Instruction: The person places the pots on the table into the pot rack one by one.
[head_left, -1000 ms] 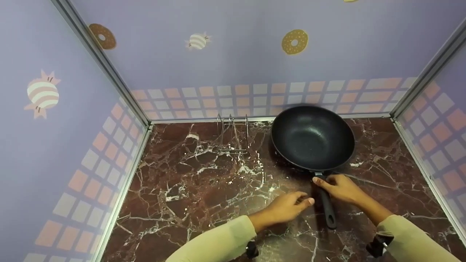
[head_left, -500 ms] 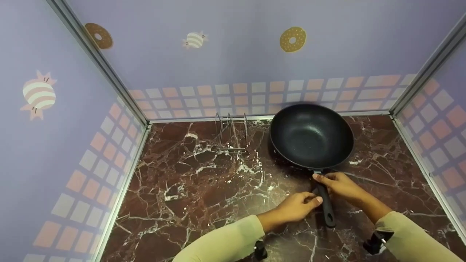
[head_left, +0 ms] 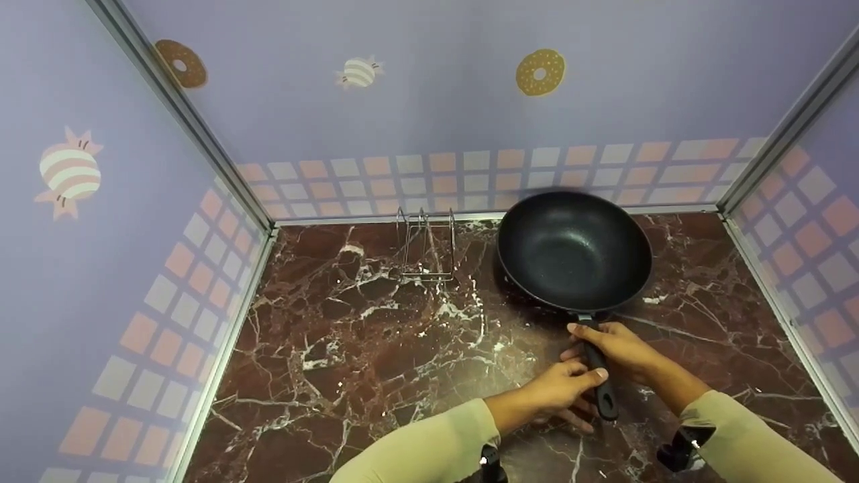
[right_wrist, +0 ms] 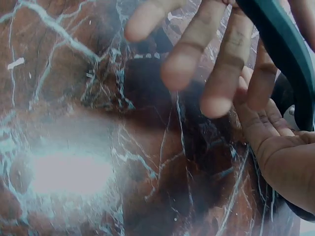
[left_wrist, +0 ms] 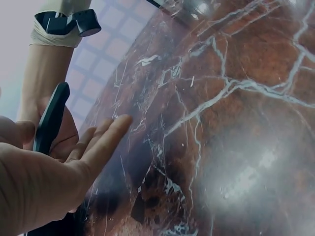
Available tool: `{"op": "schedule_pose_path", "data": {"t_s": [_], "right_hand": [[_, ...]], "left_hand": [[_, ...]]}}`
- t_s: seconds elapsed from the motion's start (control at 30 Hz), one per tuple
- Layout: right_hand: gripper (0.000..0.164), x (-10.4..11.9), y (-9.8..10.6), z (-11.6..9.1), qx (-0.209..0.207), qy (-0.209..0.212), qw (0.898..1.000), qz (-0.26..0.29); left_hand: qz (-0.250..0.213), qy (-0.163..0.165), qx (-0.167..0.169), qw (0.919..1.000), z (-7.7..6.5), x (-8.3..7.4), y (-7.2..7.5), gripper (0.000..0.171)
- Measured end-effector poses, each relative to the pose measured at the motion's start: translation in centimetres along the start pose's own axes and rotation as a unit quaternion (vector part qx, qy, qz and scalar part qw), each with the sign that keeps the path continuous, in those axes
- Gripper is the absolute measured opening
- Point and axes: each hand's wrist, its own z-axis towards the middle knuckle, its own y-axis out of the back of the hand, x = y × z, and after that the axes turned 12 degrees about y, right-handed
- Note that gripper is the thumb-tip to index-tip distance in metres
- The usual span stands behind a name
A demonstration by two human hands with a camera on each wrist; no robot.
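Note:
In the head view a black frying pan (head_left: 574, 251) with a deep bowl stands at the right rear, its handle (head_left: 597, 355) toward me. My right hand (head_left: 627, 349) holds the handle near the bowl, thumb across the top and fingers underneath. Lower down, my left hand (head_left: 550, 389) lies at the handle's left side, its thumb touching it. The left wrist view shows straight fingers (left_wrist: 106, 140) of the left hand stretched below the handle (left_wrist: 51, 118). In the right wrist view spread fingers (right_wrist: 189, 54) reach under the handle; the right hand (right_wrist: 290, 152) is partly cut off.
A small wire rack (head_left: 429, 276) stands near the back wall, left of the pan. The dark red marbled counter (head_left: 376, 349) is bounded by a left wall (head_left: 40, 268), a back wall (head_left: 436, 100) and a right wall (head_left: 825, 221).
My left hand has moved right to the handle, and its fingers have spread below it. The right hand stays at the handle, with more fingers showing beneath. The pan stays in place.

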Motion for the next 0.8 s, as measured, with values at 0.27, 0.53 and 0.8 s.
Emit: {"op": "schedule_pose_path", "data": {"t_s": [0.27, 0.53, 0.8], "right_hand": [[0.042, -0.07, -0.38, 0.44, -0.007, -0.021, 0.998, 0.057], [0.035, -0.41, -0.22, 0.76, 0.009, -0.020, 0.992, 0.120], [0.027, -0.63, 0.29, 0.95, 0.036, -0.011, 0.971, 0.234]], "left_hand": [[-0.056, -0.004, 0.042, 0.9975, 0.61, -0.10, -0.45, 0.031], [-0.087, -0.003, 0.076, 0.9933, 0.85, -0.24, -0.56, 0.029], [-0.109, 0.005, 0.074, 0.9913, 1.04, -0.34, -0.73, 0.019]]}}
